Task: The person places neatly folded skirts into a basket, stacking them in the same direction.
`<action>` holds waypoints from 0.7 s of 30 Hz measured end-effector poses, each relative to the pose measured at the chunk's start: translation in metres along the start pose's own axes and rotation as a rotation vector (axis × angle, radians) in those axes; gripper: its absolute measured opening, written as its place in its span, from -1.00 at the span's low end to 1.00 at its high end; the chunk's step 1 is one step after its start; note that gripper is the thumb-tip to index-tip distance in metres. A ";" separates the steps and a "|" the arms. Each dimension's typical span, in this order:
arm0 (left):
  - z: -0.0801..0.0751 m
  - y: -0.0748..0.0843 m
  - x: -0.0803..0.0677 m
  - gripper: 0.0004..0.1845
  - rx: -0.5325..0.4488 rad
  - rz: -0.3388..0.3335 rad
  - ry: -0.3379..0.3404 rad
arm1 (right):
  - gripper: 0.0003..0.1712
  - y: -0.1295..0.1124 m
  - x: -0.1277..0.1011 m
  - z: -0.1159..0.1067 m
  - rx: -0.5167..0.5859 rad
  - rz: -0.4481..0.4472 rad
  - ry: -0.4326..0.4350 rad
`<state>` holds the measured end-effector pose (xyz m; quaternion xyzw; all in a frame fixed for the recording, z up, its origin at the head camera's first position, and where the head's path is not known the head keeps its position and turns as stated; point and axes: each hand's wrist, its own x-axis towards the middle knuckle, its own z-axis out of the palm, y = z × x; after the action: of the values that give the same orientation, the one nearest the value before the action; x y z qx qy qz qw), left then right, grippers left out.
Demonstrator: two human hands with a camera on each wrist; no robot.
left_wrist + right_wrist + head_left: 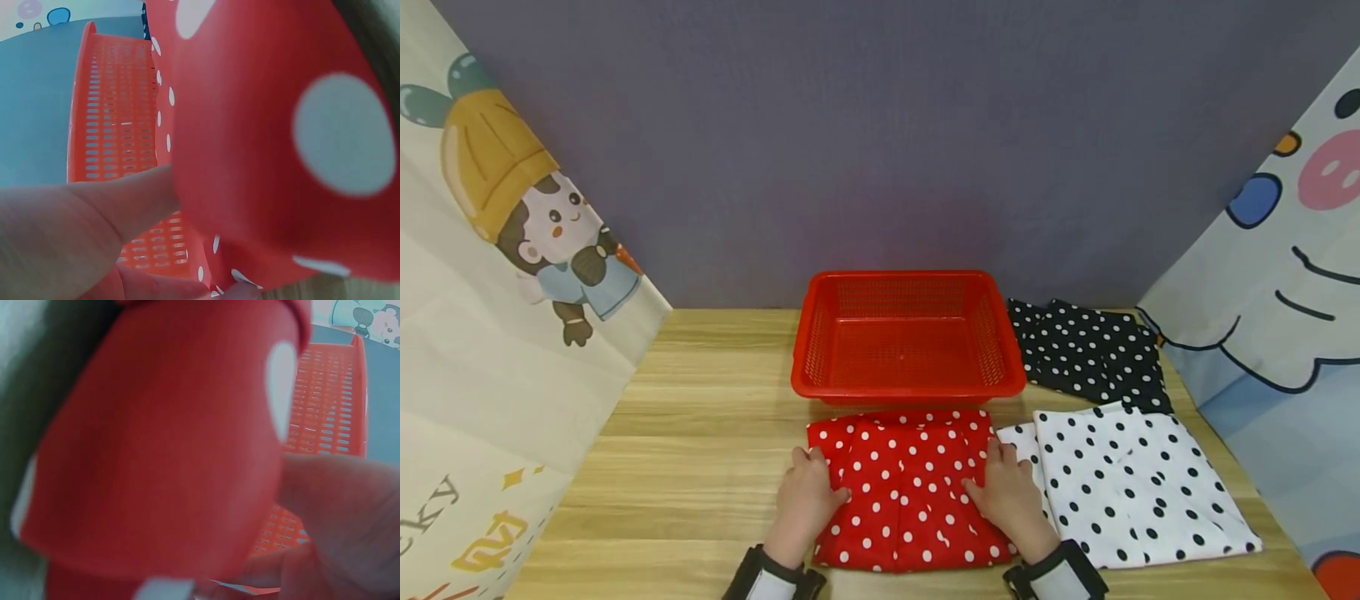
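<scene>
Fingers (pixel 811 457) of the left hand (pixel 802 502) grasp the left edge of the red polka-dot cloth (pixel 906 492); the right hand (pixel 1011 497) grasps its right edge likewise, thumbs lying on top. Cloth lies folded on the worktop (pixel 700 433), its far edge just beside the near rim of the red basket (pixel 907 335). White dotted cloth (pixel 1138 487) touches its right side; black dotted cloth (pixel 1090 350) lies behind that. Open worktop remains to the left.

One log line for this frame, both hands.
left hand: grips red cloth left edge | right hand: grips its right edge | basket: behind cloth
</scene>
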<state>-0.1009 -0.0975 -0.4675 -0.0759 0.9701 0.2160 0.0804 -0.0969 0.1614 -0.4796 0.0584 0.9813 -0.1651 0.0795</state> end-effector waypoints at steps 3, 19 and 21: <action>0.001 0.001 0.001 -0.24 0.003 0.006 0.006 | -0.02 0.000 0.001 0.001 -0.003 0.012 0.000; 0.005 0.004 0.006 -0.39 -0.046 0.035 0.024 | -0.12 -0.002 0.001 0.004 0.133 -0.013 0.075; 0.008 0.005 0.006 -0.45 -0.057 0.041 0.031 | -0.15 -0.001 0.001 0.004 0.155 -0.012 0.062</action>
<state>-0.1062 -0.0906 -0.4736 -0.0614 0.9661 0.2439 0.0585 -0.0976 0.1588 -0.4834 0.0634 0.9679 -0.2392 0.0432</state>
